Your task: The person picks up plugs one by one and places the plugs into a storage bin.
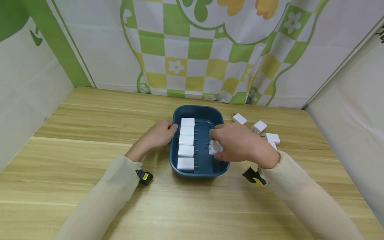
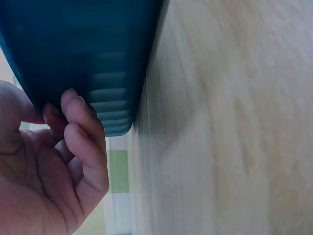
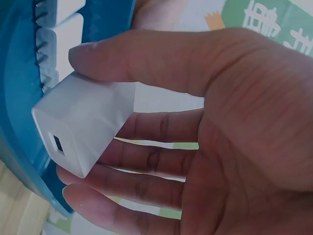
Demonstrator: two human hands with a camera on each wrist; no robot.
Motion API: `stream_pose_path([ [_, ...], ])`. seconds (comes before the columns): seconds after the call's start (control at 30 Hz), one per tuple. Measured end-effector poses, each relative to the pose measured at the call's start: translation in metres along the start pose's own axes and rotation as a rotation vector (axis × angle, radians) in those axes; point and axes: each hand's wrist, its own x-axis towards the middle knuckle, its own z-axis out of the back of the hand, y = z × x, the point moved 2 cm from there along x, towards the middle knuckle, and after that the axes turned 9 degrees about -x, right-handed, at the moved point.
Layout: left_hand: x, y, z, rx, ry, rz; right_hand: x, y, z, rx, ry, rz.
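Note:
A dark blue bin (image 1: 207,166) sits on the table, and a column of several white plug chargers (image 1: 186,151) lies along its left side, prongs pointing right. My left hand (image 1: 161,133) grips the bin's left rim, thumb on top; in the left wrist view its fingers (image 2: 85,142) curl against the outer wall. Over the right part of the bin, my right hand (image 1: 235,141) pinches one white charger (image 1: 215,147) with its prongs to the left. The right wrist view shows the thumb (image 3: 112,56) on this charger (image 3: 83,122), its USB port visible.
Several loose chargers (image 1: 259,127) lie on the table right of the bin, partly behind the right hand. A checkered curtain (image 1: 195,66) hangs along the table's back edge. Wood tabletop (image 1: 192,206) extends in front of the bin.

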Motion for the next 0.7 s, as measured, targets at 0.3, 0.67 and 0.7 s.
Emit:
stream_pose_path([
  [0.3, 0.000, 0.000, 0.000, 0.008, -0.003, 0.003, 0.014, 0.007, -0.014, 0.004, 0.091, 0.030],
  [0.67, 0.001, 0.000, 0.000, 0.017, -0.012, -0.005, 0.022, 0.013, -0.025, -0.004, 0.157, 0.041],
  [0.7, 0.000, 0.000, 0.001, 0.018, -0.013, -0.005, 0.022, 0.014, -0.026, -0.001, 0.162, 0.041],
])
